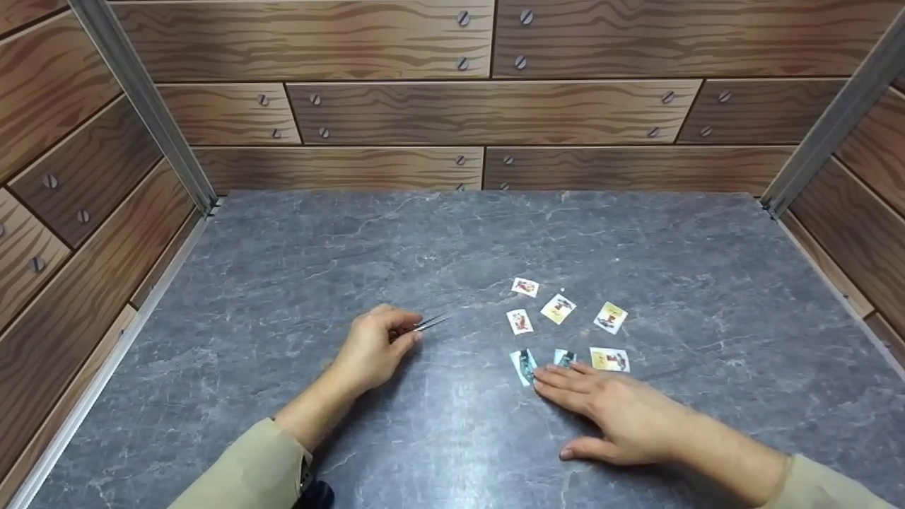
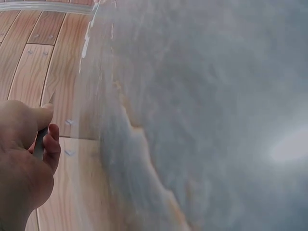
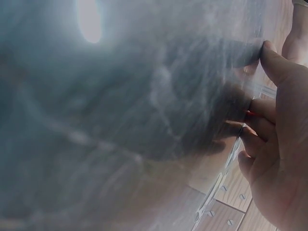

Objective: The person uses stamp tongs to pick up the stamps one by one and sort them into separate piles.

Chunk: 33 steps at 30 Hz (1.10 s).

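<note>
In the head view my left hand [image 1: 373,346] holds a pair of thin metal tweezers [image 1: 431,323], their tips pointing right. The left wrist view shows part of the tweezers [image 2: 40,143] between thumb and fingers. My right hand [image 1: 622,410] lies flat on the table, fingers stretched out. Its fingertips touch a teal sticker [image 1: 523,367] and partly cover another teal sticker [image 1: 564,357]. Just beyond the fingers is a yellow-and-white sticker [image 1: 609,359]. Farther back lie two more yellow-and-white stickers, one left [image 1: 558,309] and one right [image 1: 610,317], and two small white-and-red stickers, upper [image 1: 525,286] and lower [image 1: 520,322].
The grey marbled table [image 1: 318,240] reaches back to a wood-patterned wall [image 1: 396,113]. Similar panels stand at both sides, with metal posts at the back corners. A tiny white speck [image 1: 563,289] lies near the upper stickers.
</note>
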### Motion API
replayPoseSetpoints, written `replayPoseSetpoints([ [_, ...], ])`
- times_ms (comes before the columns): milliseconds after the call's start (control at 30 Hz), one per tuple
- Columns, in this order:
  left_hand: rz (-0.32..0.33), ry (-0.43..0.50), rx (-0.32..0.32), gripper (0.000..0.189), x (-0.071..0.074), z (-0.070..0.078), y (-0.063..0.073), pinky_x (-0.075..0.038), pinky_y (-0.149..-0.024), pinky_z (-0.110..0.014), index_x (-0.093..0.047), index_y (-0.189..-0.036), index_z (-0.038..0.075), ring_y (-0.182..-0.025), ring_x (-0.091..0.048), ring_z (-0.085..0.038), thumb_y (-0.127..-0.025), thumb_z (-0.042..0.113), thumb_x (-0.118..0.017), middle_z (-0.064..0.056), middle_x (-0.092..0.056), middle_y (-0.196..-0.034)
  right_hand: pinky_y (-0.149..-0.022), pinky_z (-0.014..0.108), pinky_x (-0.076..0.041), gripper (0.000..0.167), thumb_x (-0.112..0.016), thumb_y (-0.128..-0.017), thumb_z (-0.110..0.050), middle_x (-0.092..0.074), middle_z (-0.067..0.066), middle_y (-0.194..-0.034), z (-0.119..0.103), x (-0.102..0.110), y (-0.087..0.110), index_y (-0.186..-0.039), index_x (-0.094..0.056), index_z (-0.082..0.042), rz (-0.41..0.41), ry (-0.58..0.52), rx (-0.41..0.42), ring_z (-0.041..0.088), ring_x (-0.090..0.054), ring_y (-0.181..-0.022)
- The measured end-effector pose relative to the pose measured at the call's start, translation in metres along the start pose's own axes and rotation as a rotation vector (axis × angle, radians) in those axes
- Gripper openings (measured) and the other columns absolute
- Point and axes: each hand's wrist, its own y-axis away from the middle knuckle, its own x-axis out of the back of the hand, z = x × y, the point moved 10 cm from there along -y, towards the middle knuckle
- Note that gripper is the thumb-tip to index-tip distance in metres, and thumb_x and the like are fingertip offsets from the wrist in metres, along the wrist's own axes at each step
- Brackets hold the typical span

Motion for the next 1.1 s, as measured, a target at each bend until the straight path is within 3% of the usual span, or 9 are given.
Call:
replayPoseSetpoints([
  [200,-0.04,0.004,-0.007,0.013,-0.003,0.007,-0.005,-0.058,-0.079,-0.032,-0.082,-0.105,0.004,-0.087,-0.067,-0.017,-0.092,0.002,-0.08,-0.003,-0.069,-0.093,-0.111,0.055,-0.044,0.077,-0.068,-0.1,-0.057,-0.051,0.009,-0.16,-0.001,0.002,-0.001,-0.155,-0.052,-0.006,0.006,-0.007,0.004,0.028,-0.052,-0.143],
  [367,-0.124,0.036,-0.001,0.012,-0.011,0.013,-0.012,-0.057,-0.083,-0.039,-0.083,-0.105,0.007,-0.092,-0.068,-0.019,-0.094,0.006,-0.08,-0.003,-0.073,-0.098,-0.111,0.056,-0.044,0.077,-0.068,-0.099,-0.057,-0.051,0.009,-0.16,0.0,0.002,-0.001,-0.155,-0.053,-0.006,0.003,-0.015,-0.003,0.027,-0.052,-0.144],
  [667,-0.243,0.063,0.095,0.011,-0.025,0.012,-0.023,-0.056,-0.084,-0.038,-0.085,-0.104,0.014,-0.091,-0.067,-0.014,-0.094,0.011,-0.081,0.004,-0.075,-0.097,-0.111,0.055,-0.045,0.077,-0.068,-0.099,-0.057,-0.052,0.009,-0.159,-0.001,0.002,-0.001,-0.154,-0.054,-0.005,0.018,-0.007,0.011,0.027,-0.053,-0.143],
  [1100,-0.38,0.119,0.086,0.009,-0.055,0.02,-0.036,-0.052,-0.073,-0.027,-0.084,-0.102,0.007,-0.079,-0.061,-0.008,-0.094,0.009,-0.081,0.001,-0.077,-0.089,-0.111,0.056,-0.044,0.078,-0.068,-0.099,-0.058,-0.051,0.009,-0.16,-0.001,0.001,0.0,-0.155,-0.053,-0.006,0.009,-0.001,0.003,0.027,-0.052,-0.143],
])
